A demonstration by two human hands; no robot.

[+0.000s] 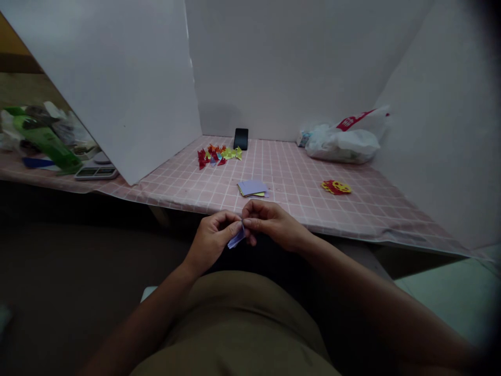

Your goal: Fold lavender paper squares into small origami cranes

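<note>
Between my two hands, just off the table's front edge, is a small folded piece of purple paper. My left hand pinches it between thumb and forefinger. The thumb and fingertips of my right hand are closed on its upper end, against the left fingertips. A stack of paper squares, purple on top with yellow beneath, lies on the table beyond my hands. Farther back sits a pile of folded paper pieces in red, orange, yellow and blue.
On the pink checked table stand a dark phone at the back, a white plastic bag at the right, and red and yellow cut pieces. White panels enclose it; left of them are a scale and a green bottle.
</note>
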